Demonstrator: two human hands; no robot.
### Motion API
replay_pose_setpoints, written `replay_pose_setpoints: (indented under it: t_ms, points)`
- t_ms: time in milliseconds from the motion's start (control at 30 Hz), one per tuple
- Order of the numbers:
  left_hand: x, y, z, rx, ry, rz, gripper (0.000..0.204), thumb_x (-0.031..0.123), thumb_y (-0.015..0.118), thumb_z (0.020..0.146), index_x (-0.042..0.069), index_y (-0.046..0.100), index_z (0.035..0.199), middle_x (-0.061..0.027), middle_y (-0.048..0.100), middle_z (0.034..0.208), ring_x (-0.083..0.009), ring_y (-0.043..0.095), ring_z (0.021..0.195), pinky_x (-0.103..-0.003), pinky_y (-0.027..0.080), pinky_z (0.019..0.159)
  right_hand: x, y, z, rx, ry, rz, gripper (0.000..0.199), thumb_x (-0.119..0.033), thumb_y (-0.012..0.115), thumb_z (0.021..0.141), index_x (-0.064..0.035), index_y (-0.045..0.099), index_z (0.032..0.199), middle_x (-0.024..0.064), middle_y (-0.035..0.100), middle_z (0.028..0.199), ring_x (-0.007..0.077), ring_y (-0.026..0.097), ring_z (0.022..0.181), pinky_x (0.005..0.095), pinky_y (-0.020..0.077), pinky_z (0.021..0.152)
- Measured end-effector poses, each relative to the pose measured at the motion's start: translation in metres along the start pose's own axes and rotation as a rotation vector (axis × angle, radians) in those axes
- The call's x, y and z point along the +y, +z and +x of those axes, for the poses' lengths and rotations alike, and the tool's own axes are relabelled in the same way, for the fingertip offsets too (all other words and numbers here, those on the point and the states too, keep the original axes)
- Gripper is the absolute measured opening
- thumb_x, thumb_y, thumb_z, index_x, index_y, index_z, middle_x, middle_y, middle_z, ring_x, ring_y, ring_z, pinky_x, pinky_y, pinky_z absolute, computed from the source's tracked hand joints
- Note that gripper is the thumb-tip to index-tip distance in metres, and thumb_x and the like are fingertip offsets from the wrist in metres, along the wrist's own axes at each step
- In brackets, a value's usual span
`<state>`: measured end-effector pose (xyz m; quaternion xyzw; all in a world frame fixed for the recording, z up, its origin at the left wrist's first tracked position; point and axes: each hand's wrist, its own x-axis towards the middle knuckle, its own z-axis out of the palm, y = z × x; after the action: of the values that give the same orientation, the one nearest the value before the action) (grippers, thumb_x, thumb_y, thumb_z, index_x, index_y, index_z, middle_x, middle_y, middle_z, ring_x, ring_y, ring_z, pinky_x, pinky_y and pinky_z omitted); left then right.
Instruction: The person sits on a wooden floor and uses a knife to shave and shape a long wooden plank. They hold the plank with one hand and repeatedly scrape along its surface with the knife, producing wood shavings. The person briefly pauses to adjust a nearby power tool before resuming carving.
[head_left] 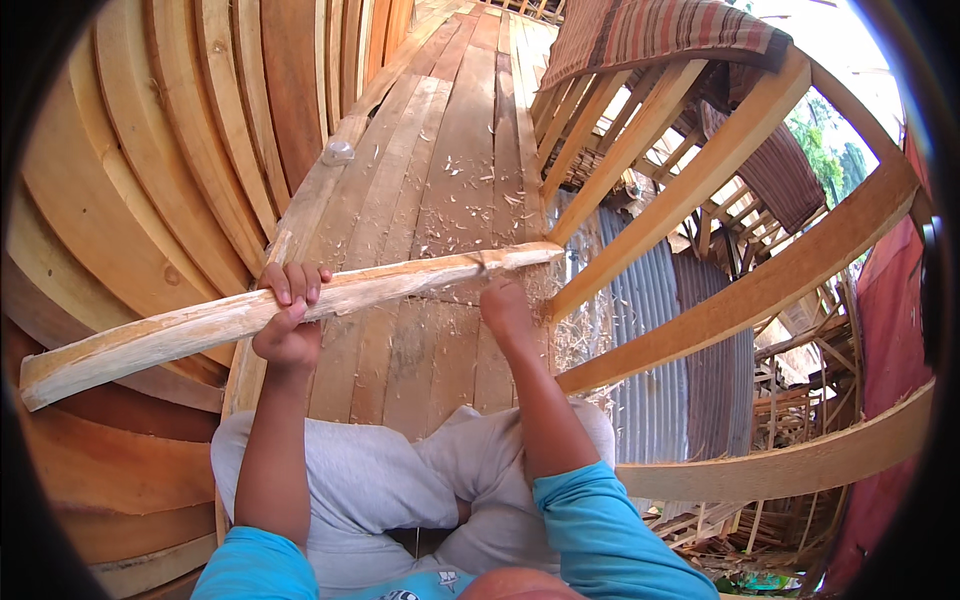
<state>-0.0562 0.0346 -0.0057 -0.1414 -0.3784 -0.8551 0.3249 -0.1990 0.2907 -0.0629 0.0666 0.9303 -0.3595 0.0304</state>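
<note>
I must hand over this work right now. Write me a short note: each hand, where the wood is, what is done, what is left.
Left hand: gripping the long rough wooden piece near its middle.
Right hand: closed just under the piece's far end; what it holds cannot be seen.
The piece lies crosswise over the plank floor, above the lap.
Done: shavings cover the planks; parts of the piece look freshly cut.
Left: the surface is still rough and uneven.

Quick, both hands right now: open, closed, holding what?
Left hand: closed around the long pale wooden stick, fingers wrapped over its top.
Right hand: under the same stick; fingers hidden, grip cannot be told.
</note>
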Motion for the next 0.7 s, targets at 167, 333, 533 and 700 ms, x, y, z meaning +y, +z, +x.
replay_pose_setpoints:
  t_ms: [167,333,533,700]
  points:
    - [-0.003,-0.027,-0.006,-0.062,0.034,0.015,0.031,0.011,0.064,0.067,0.016,0.042,0.088,-0.0012,0.044,0.085,-0.0163,0.047,0.089,-0.041,0.034,0.105,-0.043,0.010,-0.039,-0.106,-0.114,-0.055,0.056,-0.034,0.032,0.094,0.0095,0.067,0.096,0.0358,0.062,0.105,0.0503,0.059,0.106,0.0524,0.0442,0.096]
    - [0.010,-0.006,-0.003,-0.044,-0.002,0.452,0.068,0.023,0.072,0.065,0.010,0.045,0.126,-0.0069,0.047,0.122,-0.0197,0.046,0.117,-0.037,0.033,0.108,-0.037,0.008,-0.024,-0.161,-0.125,-0.052,0.058,-0.035,0.032,0.094,0.0117,0.065,0.101,0.0388,0.059,0.111,0.0502,0.056,0.111,0.0515,0.0415,0.100]
    - [0.039,-0.006,0.002,-0.238,-0.316,0.666,0.078,0.033,0.078,0.065,0.007,0.049,0.133,-0.0048,0.051,0.127,-0.0172,0.051,0.115,-0.032,0.040,0.102,0.005,-0.016,0.008,-0.039,0.056,-0.010,0.061,-0.036,0.031,0.094,0.0125,0.065,0.104,0.0383,0.059,0.115,0.0493,0.056,0.113,0.0507,0.0419,0.100]
    - [0.033,-0.021,-0.004,-0.223,-0.338,0.660,0.073,0.035,0.073,0.069,0.006,0.050,0.133,-0.0059,0.055,0.123,-0.0203,0.052,0.122,-0.036,0.038,0.107,-0.021,-0.009,-0.022,-0.121,-0.225,-0.124,0.061,-0.036,0.030,0.094,0.0121,0.068,0.098,0.0375,0.062,0.109,0.0495,0.059,0.110,0.0512,0.0431,0.099]
